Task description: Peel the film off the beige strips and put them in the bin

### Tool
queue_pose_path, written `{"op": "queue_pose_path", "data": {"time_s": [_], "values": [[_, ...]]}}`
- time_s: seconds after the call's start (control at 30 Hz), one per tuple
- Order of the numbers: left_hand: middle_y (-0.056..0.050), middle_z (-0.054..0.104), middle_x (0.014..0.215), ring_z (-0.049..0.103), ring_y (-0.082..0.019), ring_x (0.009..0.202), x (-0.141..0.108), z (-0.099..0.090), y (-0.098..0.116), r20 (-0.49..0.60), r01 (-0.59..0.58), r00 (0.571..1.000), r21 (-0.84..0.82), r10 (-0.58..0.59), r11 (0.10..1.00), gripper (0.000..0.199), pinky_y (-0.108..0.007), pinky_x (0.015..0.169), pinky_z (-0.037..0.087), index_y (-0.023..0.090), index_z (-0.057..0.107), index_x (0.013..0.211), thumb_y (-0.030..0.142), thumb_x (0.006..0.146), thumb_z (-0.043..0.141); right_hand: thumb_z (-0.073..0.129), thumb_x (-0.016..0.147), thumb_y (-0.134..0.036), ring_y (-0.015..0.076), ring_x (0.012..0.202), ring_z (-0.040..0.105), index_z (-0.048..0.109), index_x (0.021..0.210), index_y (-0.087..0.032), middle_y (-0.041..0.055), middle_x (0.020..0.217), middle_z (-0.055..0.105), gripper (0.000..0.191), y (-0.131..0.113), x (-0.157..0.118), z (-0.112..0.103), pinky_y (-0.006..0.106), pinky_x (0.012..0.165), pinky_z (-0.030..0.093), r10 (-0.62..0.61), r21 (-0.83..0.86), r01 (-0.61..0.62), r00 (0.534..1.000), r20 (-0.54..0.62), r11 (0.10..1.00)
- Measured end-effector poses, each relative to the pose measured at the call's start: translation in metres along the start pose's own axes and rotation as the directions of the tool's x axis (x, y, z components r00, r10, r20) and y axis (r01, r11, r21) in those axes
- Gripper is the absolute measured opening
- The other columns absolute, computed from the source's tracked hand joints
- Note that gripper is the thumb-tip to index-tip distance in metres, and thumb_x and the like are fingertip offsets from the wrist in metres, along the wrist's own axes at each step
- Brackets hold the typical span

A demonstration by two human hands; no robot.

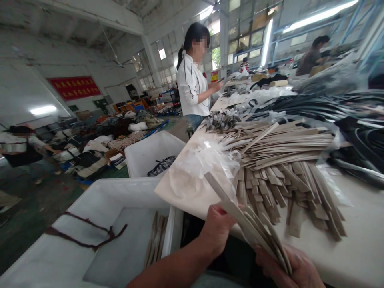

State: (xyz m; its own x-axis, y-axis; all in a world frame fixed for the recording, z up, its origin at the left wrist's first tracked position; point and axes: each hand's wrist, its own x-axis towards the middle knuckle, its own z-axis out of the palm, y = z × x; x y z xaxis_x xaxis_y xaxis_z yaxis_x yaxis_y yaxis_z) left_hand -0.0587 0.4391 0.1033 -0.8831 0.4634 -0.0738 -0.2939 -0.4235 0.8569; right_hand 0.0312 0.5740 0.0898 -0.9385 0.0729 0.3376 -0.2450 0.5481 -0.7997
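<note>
The person's left hand (216, 230) is closed on a fanned bundle of beige strips (252, 224), while the right hand (288, 264) curls around the bundle's far ends. Held this way, the strips splay apart, which seems to keep their edges in view. The bundle is raised just above the near edge of the white-covered surface (345, 248). A large heap of similar strips (285, 160) lies just ahead, beside a crumpled clear plastic bag (204, 160), its loose ends apparently left within easy reach. To the left, close by the arm, stands a white plastic bin (90, 224) holding a small stack of strips (156, 240), evidently placed there to receive them. A co-worker (192, 76) stands farther along the surface.
</note>
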Motion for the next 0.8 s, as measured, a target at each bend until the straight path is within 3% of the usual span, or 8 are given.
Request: {"op": "queue_pose_path", "data": {"time_s": [0.13, 0.3, 0.4, 0.5, 0.6, 0.67, 0.73, 0.8], "values": [[-0.004, 0.063, 0.064, 0.052, -0.012, 0.055, -0.002, 0.002, -0.006, 0.157, 0.113, 0.981, 0.022, -0.115, 0.993, 0.031, -0.025, 0.057, 0.043, 0.011, 0.075, 0.078, 0.04, 0.07, 0.076, 0.049, 0.092, -0.037, 0.0136, 0.043, 0.056, 0.057, 0.062, -0.022, -0.0025, 0.053, 0.059, 0.035, 0.009, 0.007, 0.0, 0.02, 0.043, 0.043, -0.071, -0.023, 0.071, 0.997, -0.022, 0.997], [-0.006, 0.07, 0.079, 0.061, -0.016, 0.072, 0.011, -0.005, 0.007, -0.115, -0.058, 0.992, 0.006, 0.058, 0.998, 0.037, -0.026, 0.071, 0.047, 0.014, 0.075, 0.089, 0.043, 0.067, 0.078, 0.048, 0.093, -0.034, 0.0151, 0.047, 0.059, 0.061, 0.069, -0.022, -0.0021, 0.057, 0.062, 0.03, 0.017, 0.006, 0.003, 0.021, 0.045, 0.046, -0.1, -0.014, 0.1, 0.995, 0.007, 0.995], [-0.005, 0.066, 0.063, 0.059, -0.015, 0.059, 0.008, -0.005, -0.004, -0.032, 0.011, 0.999, 0.012, -0.011, 1.0, 0.032, -0.026, 0.061, 0.046, 0.012, 0.073, 0.075, 0.043, 0.069, 0.077, 0.049, 0.093, -0.037, 0.0156, 0.047, 0.059, 0.061, 0.067, -0.023, -0.0019, 0.056, 0.062, 0.032, 0.017, 0.012, 0.006, 0.022, 0.046, 0.046, -0.086, -0.046, 0.084, 0.995, -0.041, 0.995], [-0.006, 0.068, 0.065, 0.06, -0.016, 0.059, 0.005, -0.008, -0.005, 0.063, 0.051, 0.997, 0.014, -0.052, 0.999, 0.033, -0.027, 0.061, 0.047, 0.012, 0.073, 0.077, 0.044, 0.07, 0.076, 0.05, 0.092, -0.038, 0.0156, 0.048, 0.059, 0.06, 0.064, -0.023, -0.001, 0.056, 0.063, 0.033, 0.02, 0.016, 0.011, 0.022, 0.046, 0.046, -0.088, -0.057, 0.084, 0.994, -0.061, 0.995], [-0.007, 0.073, 0.086, 0.064, -0.017, 0.075, 0.015, -0.016, 0.019, -0.05, -0.072, 0.996, -0.04, 0.07, 0.997, 0.039, -0.027, 0.071, 0.048, 0.016, 0.074, 0.093, 0.044, 0.067, 0.079, 0.049, 0.092, -0.038, 0.0167, 0.051, 0.06, 0.061, 0.067, -0.023, 0.0005, 0.06, 0.064, 0.031, 0.026, 0.014, 0.017, 0.022, 0.044, 0.045, -0.115, -0.063, 0.113, 0.993, -0.027, 0.992], [-0.007, 0.072, 0.094, 0.065, -0.015, 0.077, 0.024, -0.022, 0.034, -0.155, -0.144, 0.98, -0.106, 0.127, 0.984, 0.037, -0.025, 0.072, 0.048, 0.017, 0.073, 0.091, 0.043, 0.066, 0.08, 0.047, 0.092, -0.037, 0.017, 0.05, 0.06, 0.062, 0.069, -0.023, 0.0007, 0.06, 0.063, 0.03, 0.027, 0.014, 0.019, 0.023, 0.043, 0.045, -0.14, -0.069, 0.14, 0.99, -0.002, 0.988], [-0.007, 0.072, 0.088, 0.064, -0.014, 0.072, 0.026, -0.024, 0.034, -0.197, -0.108, 0.977, -0.141, 0.079, 0.984, 0.032, -0.024, 0.068, 0.048, 0.015, 0.073, 0.081, 0.042, 0.066, 0.08, 0.046, 0.092, -0.036, 0.0167, 0.048, 0.059, 0.061, 0.069, -0.023, -0.0001, 0.058, 0.062, 0.031, 0.025, 0.017, 0.021, 0.023, 0.044, 0.046, -0.14, -0.075, 0.139, 0.99, 0.003, 0.987], [-0.006, 0.071, 0.079, 0.063, -0.014, 0.068, 0.018, -0.023, 0.018, -0.188, -0.03, 0.982, -0.153, 0.001, 0.988, 0.028, -0.024, 0.064, 0.048, 0.014, 0.071, 0.077, 0.039, 0.066, 0.08, 0.047, 0.092, -0.035, 0.0162, 0.048, 0.059, 0.061, 0.069, -0.022, -0.0008, 0.057, 0.061, 0.03, 0.02, 0.022, 0.024, 0.023, 0.046, 0.046, -0.131, -0.075, 0.131, 0.991, 0.007, 0.989]]}}
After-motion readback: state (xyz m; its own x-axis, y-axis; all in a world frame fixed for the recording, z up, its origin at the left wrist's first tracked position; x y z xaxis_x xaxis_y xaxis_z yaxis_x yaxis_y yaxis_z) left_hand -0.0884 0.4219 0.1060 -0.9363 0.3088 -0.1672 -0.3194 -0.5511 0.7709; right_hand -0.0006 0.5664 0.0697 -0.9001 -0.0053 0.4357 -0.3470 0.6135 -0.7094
